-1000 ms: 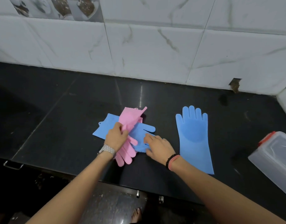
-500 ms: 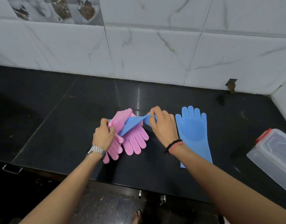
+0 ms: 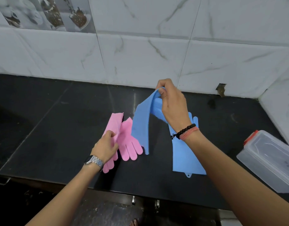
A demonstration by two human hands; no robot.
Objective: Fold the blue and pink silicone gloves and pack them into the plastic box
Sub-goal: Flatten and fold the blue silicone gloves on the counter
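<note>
Your right hand (image 3: 171,105) is raised above the middle of the frame, its fingers (image 3: 162,92) pinching one end of a blue glove (image 3: 141,126) so that the glove hangs down as a long strip, its lower end reaching near the dark bench (image 3: 59,128). Your left hand (image 3: 105,146), at lower centre-left, rests on the pink gloves (image 3: 127,141); its fingers are curled round a fold of the pink silicone. The pink gloves lie on the bench just left of the hanging blue one, their finger ends pointing toward the bottom of the frame, one cuff reaching up toward the wall. A second blue glove (image 3: 184,157) lies flat on the bench right of centre, partly hidden behind your right wrist, cuff toward the lower edge. The plastic box (image 3: 269,162), clear with a red clip at its upper end, sits at the right edge of the frame, well apart from the gloves. You wear a metal watch (image 3: 94,161) on your left wrist and a bead bracelet (image 3: 185,130) on your right.
</note>
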